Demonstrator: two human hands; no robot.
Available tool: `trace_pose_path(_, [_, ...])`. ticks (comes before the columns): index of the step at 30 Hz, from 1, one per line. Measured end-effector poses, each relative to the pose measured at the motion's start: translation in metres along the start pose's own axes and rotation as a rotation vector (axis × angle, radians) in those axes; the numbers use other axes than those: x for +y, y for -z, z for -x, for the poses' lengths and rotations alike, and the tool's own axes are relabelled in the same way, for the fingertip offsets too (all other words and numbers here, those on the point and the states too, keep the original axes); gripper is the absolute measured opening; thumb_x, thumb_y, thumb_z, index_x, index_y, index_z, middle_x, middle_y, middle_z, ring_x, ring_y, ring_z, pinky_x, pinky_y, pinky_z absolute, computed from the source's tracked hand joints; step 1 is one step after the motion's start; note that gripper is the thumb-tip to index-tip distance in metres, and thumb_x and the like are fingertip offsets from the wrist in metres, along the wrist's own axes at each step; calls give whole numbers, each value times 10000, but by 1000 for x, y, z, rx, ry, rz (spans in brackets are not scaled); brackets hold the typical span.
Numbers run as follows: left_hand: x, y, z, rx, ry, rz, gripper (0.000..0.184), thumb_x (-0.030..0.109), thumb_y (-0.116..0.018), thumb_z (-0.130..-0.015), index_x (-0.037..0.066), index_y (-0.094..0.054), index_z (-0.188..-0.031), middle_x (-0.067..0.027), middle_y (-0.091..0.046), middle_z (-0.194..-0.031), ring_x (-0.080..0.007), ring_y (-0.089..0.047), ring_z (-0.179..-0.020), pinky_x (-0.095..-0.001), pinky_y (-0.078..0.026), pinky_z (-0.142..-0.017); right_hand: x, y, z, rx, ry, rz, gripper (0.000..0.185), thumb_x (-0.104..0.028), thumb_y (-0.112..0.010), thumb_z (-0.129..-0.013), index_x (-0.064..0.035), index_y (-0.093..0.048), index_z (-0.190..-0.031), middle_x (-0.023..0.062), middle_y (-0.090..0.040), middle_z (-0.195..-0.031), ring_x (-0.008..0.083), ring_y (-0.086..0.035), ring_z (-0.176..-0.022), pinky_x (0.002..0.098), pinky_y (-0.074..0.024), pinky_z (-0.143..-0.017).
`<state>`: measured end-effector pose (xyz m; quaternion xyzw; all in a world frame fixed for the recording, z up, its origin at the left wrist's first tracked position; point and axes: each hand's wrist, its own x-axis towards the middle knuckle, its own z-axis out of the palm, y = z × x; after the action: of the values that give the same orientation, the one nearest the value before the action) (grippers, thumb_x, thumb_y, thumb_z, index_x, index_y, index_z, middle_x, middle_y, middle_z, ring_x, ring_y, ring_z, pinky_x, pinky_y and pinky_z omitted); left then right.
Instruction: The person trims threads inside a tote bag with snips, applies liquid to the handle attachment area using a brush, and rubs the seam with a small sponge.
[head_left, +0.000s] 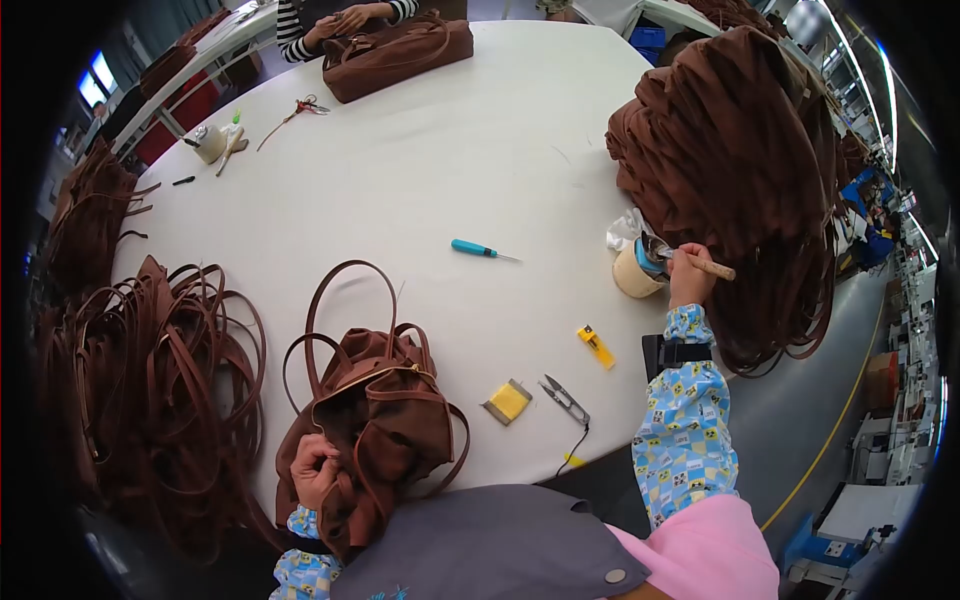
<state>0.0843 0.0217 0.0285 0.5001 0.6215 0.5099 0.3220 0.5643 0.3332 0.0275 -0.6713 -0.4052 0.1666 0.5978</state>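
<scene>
A brown handbag (400, 425) with thin strap handles and a gold zipper lies slumped at the table's near edge. My left hand (315, 468) is closed on the bag's fabric at its left side. Off to the right, my right hand (690, 275) grips a brush (718, 269) by its pale wooden handle. The brush's other end is at the mouth of a cream-coloured jar (635, 275), and I cannot see its tip clearly. Crumpled white tissue (625, 230) sits beside the jar.
Brown bags pile high at the right (720, 150), close to my right hand; more strapped bags (160, 380) heap at the left. A turquoise-handled awl (475, 248), yellow cutter (596, 347), yellow block (508, 401) and thread snips (566, 400) lie mid-table. Opposite, a person's hands (350, 20) touch another bag.
</scene>
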Motion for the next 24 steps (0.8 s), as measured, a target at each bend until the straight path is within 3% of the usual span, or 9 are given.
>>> trace_pose_path(9, [-2,2,-3,-36,-25,-54,111,-59,-570,-679,25,-571,-752,-57,-495,-822,-166,-501,-774,-251,-399,-713,-19,7,15,7,80,-136,77,-40,-591,-714,-24,-541,-771,26,-543,-638,111,-535,-564,229,-441,-538])
trace_pose_path(13, [4,-1,-6,-45,-67,-4,108,-62,-562,-691,33,-571,-742,-50,-495,-818,-144,-493,-757,-235,-395,-687,-144,16,115,-241,62,-456,81,-10,-532,-796,-19,-498,-870,59,-525,-834,106,-534,-660,198,-444,-580])
trace_pose_path(17, [3,-1,-4,-43,-170,43,132,-47,-635,-648,42,-610,-743,-55,-524,-783,-171,-531,-756,-260,-430,-658,-194,19,250,-932,53,-579,50,1,-487,-788,-20,-478,-832,106,-489,-872,134,-518,-638,250,-477,-616])
trace_pose_path(21, [2,1,-4,-48,-228,60,138,-32,-669,-635,48,-618,-735,-51,-536,-779,-174,-545,-738,-268,-447,-638,-205,1,326,-1145,-53,-567,100,80,-529,-735,15,-495,-803,104,-515,-852,122,-550,-668,228,-474,-594])
trace_pose_path(24, [1,6,-3,-102,-246,85,143,-8,-695,-630,51,-624,-739,-50,-545,-794,-179,-548,-720,-273,-452,-620,-190,-18,355,-1171,44,-550,98,54,-558,-739,12,-498,-804,88,-525,-843,84,-529,-643,204,-447,-570])
